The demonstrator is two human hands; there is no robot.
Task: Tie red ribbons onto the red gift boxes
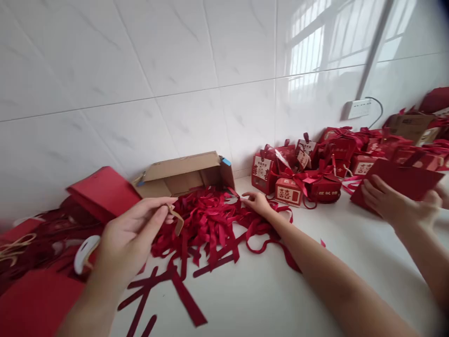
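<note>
My left hand (131, 234) is raised at the left of the pile, thumb and forefinger pinched on a short tan ribbon strip (177, 221) that hangs down in a curl. Loose red ribbons (213, 213) lie heaped in the middle of the white surface, spilling out from an open cardboard box (178, 180) lying against the wall. My right hand (258, 203) reaches to the right side of the heap, its fingertips closed at a red ribbon there. Several dark red strips (189, 299) lie crossed in front of the heap.
Red gift boxes (288, 191) with ribbon bows crowd the wall at the right. A co-worker's hands (389, 201) hold a dark red folded card piece (407, 182). Red bags (105, 194) and a white spool (84, 252) lie left. A socket (358, 108) is on the tiled wall.
</note>
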